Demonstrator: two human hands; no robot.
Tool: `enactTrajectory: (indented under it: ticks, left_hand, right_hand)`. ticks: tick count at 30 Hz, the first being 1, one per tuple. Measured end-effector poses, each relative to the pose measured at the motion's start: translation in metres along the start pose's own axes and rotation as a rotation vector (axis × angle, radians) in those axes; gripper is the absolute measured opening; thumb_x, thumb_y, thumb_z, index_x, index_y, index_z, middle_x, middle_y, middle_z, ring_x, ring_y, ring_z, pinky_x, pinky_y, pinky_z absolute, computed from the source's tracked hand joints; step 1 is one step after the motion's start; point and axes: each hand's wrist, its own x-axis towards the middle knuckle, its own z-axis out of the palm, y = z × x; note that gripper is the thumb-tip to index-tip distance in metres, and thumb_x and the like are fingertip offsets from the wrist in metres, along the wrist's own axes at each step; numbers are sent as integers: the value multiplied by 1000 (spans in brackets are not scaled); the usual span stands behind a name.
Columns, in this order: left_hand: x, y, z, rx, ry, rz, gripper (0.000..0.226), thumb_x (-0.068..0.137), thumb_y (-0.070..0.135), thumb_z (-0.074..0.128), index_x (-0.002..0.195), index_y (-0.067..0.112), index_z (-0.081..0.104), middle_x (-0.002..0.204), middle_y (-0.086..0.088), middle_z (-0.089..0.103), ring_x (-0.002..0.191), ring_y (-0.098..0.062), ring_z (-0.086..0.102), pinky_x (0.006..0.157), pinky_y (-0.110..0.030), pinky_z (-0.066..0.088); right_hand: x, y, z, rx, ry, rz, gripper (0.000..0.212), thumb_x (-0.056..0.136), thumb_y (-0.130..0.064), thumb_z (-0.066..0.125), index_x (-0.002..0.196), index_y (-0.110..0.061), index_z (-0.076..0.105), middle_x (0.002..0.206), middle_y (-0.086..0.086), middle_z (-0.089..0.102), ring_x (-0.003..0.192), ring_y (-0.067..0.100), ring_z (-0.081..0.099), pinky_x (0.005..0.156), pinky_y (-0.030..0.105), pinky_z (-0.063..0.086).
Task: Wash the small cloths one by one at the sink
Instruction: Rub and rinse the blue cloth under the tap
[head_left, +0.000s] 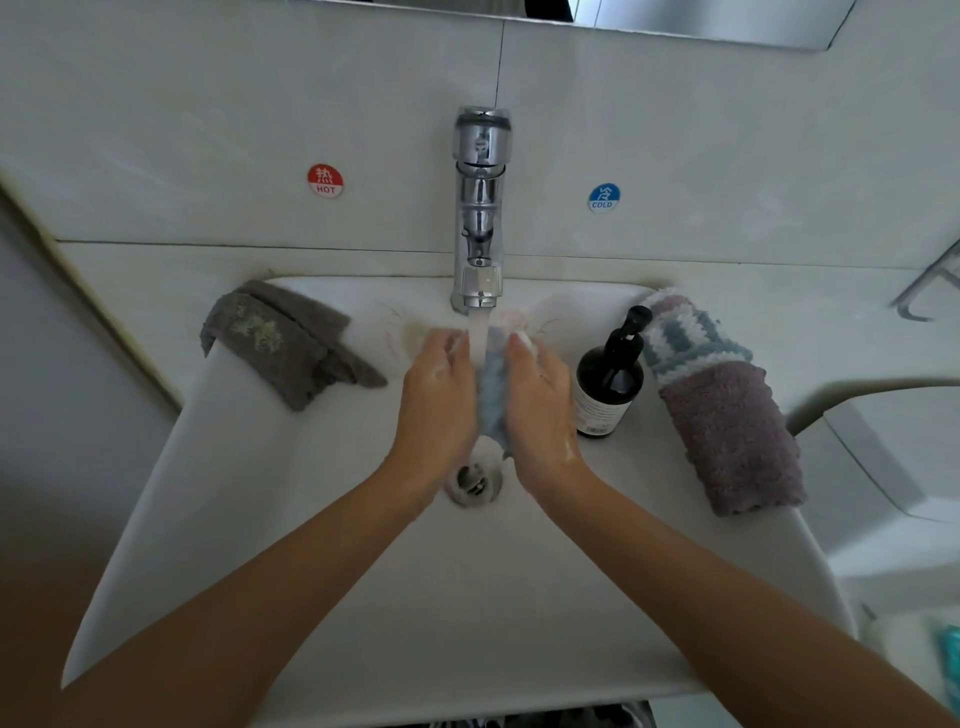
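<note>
Blue fuzzy cloth (492, 384) sat pressed betw. both palms under the running tap (479, 208), over the drain (475, 480). Left hand (436, 395) & right hand (537, 400) had fingers straight, held together, flat vs. the cloth; suds on skin. Step looked like rubbing/rinsing cloth no. 1. Next prob. needs a wring, then a swap. Grey cloth (283, 343) lay on left sink (311, 519) rim; striped fleecy cloth (722, 395) on right, by dark pump bottle (610, 379).
</note>
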Motion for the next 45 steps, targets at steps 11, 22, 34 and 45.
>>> enactTrajectory:
  ticks: [11,22,34,45]
  left_hand:
    - [-12,2,1,159,21,58,28,98,46,39,108,25,55,93,10,63,83,-4,61,72,-28,49]
    - [-12,6,-1,159,140,1,40,98,29,45,59,24,50,51,10,52,49,-1,51,49,-17,37]
    - [0,10,-8,-122,185,6,19,99,25,51,89,10,60,76,2,61,61,4,59,55,-11,47]
    - [-4,8,-4,-214,16,-74,33,91,4,42,111,29,50,108,-3,59,98,-18,60,71,-28,52]
  right_hand:
    - [2,1,8,19,-24,23,38,100,-42,45,71,-21,59,62,-8,61,64,13,63,61,35,52]
    - [-1,8,15,-162,13,122,52,99,-48,45,74,-9,68,67,2,67,67,13,64,66,36,52]
    - [-9,5,8,-48,-222,192,34,95,-53,51,103,-20,56,95,6,68,76,22,69,54,33,57]
    - [-4,-4,-1,-29,-171,195,22,99,-43,49,89,-25,55,75,4,65,60,17,61,57,33,50]
